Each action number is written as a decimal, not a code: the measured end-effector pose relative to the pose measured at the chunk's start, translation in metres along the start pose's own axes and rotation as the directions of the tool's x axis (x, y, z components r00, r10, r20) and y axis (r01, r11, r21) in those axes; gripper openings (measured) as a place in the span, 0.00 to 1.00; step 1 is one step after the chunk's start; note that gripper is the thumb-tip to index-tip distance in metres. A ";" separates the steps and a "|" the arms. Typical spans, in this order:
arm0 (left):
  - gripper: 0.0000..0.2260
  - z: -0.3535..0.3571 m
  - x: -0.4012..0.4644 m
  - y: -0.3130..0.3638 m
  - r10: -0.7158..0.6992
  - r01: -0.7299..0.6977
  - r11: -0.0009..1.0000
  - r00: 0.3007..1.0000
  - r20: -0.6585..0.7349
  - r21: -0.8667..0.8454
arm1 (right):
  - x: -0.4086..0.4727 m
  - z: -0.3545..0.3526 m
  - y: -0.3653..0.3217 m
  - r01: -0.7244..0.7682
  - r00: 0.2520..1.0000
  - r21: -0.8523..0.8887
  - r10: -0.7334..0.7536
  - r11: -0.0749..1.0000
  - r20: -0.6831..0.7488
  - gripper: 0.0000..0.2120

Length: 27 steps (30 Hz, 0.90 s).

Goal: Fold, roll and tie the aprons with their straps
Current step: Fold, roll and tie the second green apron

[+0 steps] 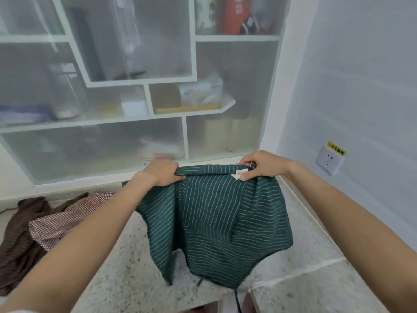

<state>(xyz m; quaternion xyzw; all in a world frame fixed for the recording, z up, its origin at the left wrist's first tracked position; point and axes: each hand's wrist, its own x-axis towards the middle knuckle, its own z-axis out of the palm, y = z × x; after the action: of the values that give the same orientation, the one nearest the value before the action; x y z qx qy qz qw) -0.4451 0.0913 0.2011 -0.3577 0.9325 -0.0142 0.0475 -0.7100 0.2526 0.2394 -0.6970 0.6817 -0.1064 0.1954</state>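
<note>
A dark green apron with thin white stripes (216,222) hangs in the air above the speckled stone counter (126,263). My left hand (160,172) grips its top edge on the left. At the top right corner my right hand (261,164) pinches the cloth beside a small white label (239,175). The cloth is folded over itself and droops between my arms. A dark strap (237,299) dangles from its lower edge past the counter's front.
A brown apron (15,233) and a brown-white checked apron (65,220) lie crumpled on the counter at the left. Behind stands a white shelf unit with frosted panels (135,98). A wall socket (329,159) sits on the right wall.
</note>
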 end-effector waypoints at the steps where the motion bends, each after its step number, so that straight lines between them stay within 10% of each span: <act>1: 0.21 -0.001 0.009 -0.007 0.005 -0.006 1.000 0.999 -0.046 -0.017 | 0.010 -0.005 0.007 0.000 1.000 -0.031 -0.001 1.000 -0.006 0.14; 5: 0.17 -0.027 0.052 -0.031 0.044 -0.074 0.987 0.978 -0.204 -0.140 | 0.059 -0.027 0.030 -0.078 0.947 -0.200 0.009 0.977 -0.322 0.06; 9: 0.19 -0.048 0.075 -0.049 0.167 -0.214 0.975 0.885 -0.435 -0.061 | 0.084 -0.035 0.037 -0.111 0.729 -0.298 -0.126 0.948 -0.673 0.08; 14: 0.34 -0.040 0.079 -0.059 0.206 -0.234 0.972 0.851 -0.484 0.002 | 0.085 -0.014 0.044 -0.110 0.602 -0.474 -0.321 0.873 -0.731 0.13; 22: 0.10 0.046 0.041 -0.040 0.187 -0.257 0.956 0.906 -0.379 -0.143 | 0.062 0.104 0.077 0.044 0.847 -0.449 -0.272 0.892 -0.457 0.18; 27: 0.14 0.091 0.000 -0.018 0.218 -0.238 0.939 0.970 -0.106 -0.248 | 0.029 0.167 0.086 0.088 0.948 -0.394 -0.198 0.915 -0.249 0.17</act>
<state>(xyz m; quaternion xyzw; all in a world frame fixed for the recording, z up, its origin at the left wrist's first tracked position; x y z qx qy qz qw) -0.4240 0.0785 0.1118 -0.2496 0.9626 0.0995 -0.0339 -0.7176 0.2454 0.0490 -0.7474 0.6569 -0.0860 -0.0507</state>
